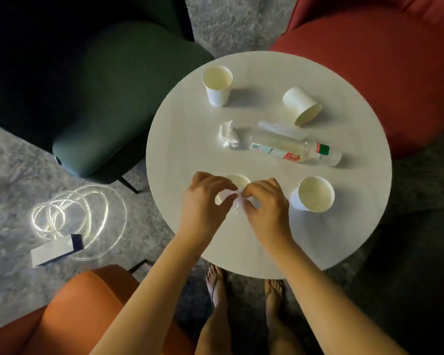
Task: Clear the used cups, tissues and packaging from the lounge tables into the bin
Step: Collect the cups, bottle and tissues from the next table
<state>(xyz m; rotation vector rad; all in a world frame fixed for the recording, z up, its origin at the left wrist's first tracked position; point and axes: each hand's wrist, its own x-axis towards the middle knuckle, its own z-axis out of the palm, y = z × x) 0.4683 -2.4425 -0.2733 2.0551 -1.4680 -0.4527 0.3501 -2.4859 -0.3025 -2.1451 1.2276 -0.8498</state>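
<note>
Head view showed me, far off to the left on the carpet, a white box [54, 251] beside a looped cable [98, 198], with a green armchair [108, 98] beyond them and an orange chair [87, 303] at the near edge. To their right stood the round white table [241, 247].

On its far left part an empty paper cup [217, 85] stood upright, and nearer the middle lay a crumpled tissue [227, 135]. At the near edge I saw the left hand [203, 203], fingers curled, thumb and fingertips pinching a small clear wrapper [237, 204]. It was held just above a second cup [239, 181], whose rim showed beyond the knuckles. The right hand [267, 203] met it from the other side, fingers likewise curled and pinching the same wrapper. Whether the wrapper touched that cup I could not tell.

Right of the tissue a clear bottle [292, 148] with a red and green label lay on its side. A tipped cup [301, 106] lay beyond it, mouth turned toward me, and an upright cup [313, 193] stood just right of the right hand. A red armchair [382, 85] flanked the table's far right.
</note>
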